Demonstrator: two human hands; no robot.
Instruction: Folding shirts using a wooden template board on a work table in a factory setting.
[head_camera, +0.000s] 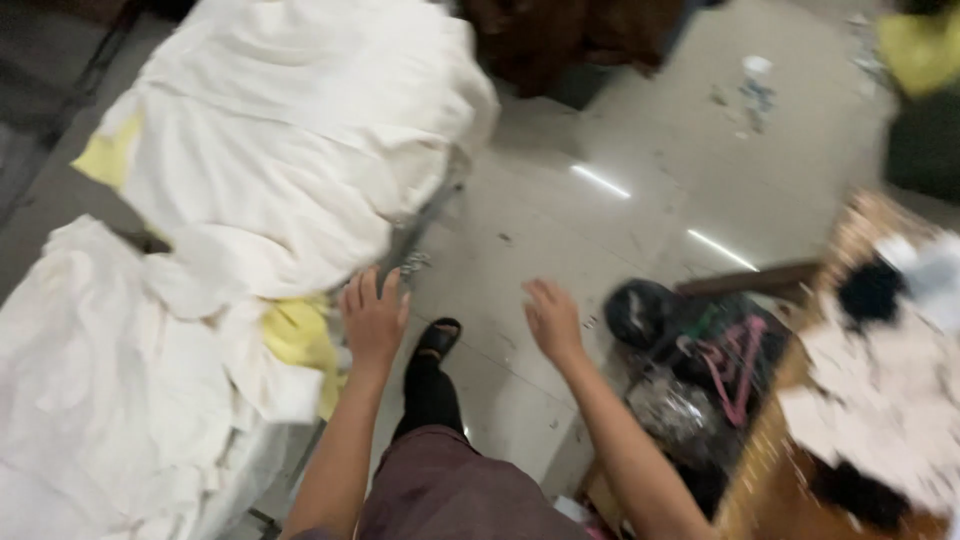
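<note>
The left hand (373, 318) is spread flat with its fingers apart, holding nothing, and its fingertips sit at the edge of the heap of cream cloth (270, 150). The right hand (552, 317) is also open and empty, palm down, hanging in the air over the floor (620, 210) with nothing touching it.

The cream cloth is piled high on the worktop (60, 190), a grey surface that shows bare only along its far left edge; the pile spills over the worktop's near edge and hangs down toward the floor. Patches of yellow cloth (298, 335) show among the folds, one just beside the left hand at the near edge, another at the far left side of the pile.

Between the two forearms are the person's own leg in dark reddish cloth and a foot in a black sandal (438, 338) on the pale tiled floor. To the right of the right hand lie a dark bag (700, 350) with pink cords and a woven basket (870, 380) heaped with white and black scraps. The picture is blurred, so finer detail cannot be told.
</note>
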